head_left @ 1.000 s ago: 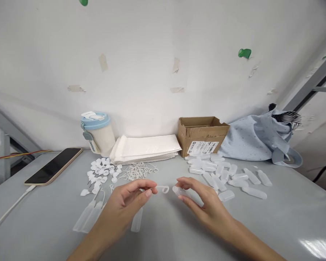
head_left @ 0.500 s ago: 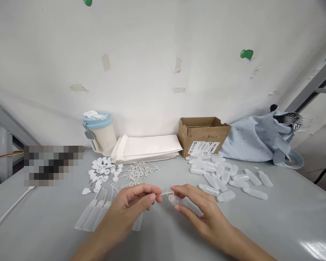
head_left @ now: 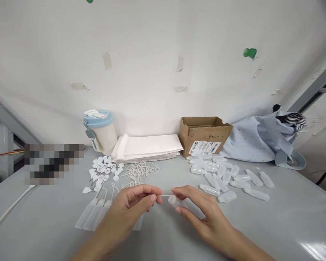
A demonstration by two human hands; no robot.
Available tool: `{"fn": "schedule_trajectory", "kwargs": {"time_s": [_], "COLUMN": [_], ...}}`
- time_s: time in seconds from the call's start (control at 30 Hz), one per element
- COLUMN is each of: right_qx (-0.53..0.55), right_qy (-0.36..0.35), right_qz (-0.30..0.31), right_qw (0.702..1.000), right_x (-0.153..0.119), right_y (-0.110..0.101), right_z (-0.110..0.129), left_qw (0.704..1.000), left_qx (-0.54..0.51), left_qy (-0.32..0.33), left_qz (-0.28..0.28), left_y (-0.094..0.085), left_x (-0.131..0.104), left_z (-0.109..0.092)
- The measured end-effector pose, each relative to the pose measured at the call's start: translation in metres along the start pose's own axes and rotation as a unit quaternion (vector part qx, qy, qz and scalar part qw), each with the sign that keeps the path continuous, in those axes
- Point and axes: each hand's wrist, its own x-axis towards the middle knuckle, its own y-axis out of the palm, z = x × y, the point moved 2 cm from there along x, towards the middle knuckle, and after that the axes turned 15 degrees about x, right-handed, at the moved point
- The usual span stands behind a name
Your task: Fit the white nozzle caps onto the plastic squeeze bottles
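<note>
My left hand (head_left: pixel 141 199) pinches a thin white plastic strap (head_left: pixel 166 195) between thumb and fingers. The strap's far end reaches the neck of a small translucent squeeze bottle (head_left: pixel 174 201). My right hand (head_left: pixel 198 204) is closed around that bottle, its mouth toward the left and most of its body hidden by the fingers. Left of my left hand lie several bottles with straps at their necks (head_left: pixel 89 214), in a row. Another such bottle (head_left: pixel 138 223) shows partly below my left hand.
White caps (head_left: pixel 100 168) and loose straps (head_left: pixel 138 171) lie in piles at the middle left. Loose bottles (head_left: pixel 220 177) are scattered to the right. Behind stand a cup (head_left: pixel 104 136), white envelopes (head_left: pixel 149 148), a cardboard box (head_left: pixel 203 134) and a light blue bag (head_left: pixel 255 141).
The strap, bent at its right end before, now runs straighter to the bottle neck. The bottle mouth shows more clearly. My hands have hardly moved; the view has shifted slightly.
</note>
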Motion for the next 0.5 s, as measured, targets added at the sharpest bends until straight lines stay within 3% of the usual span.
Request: {"fn": "schedule_trajectory", "kwargs": {"time_s": [0.17, 0.5], "right_qx": [0.005, -0.015], "right_qy": [0.009, 0.0], "right_qz": [0.008, -0.016], "right_qw": [1.0, 1.0], "right_x": [-0.0009, -0.0045], "right_y": [0.0009, 0.0005], "right_z": [0.0009, -0.0008], "left_qw": [0.998, 0.998], "left_qx": [0.02, 0.041], "left_qy": [-0.004, 0.017], "left_qz": [-0.052, -0.054], "left_y": [-0.0027, -0.008], "left_x": [-0.0042, -0.0079], "left_z": [-0.0054, -0.0014]}}
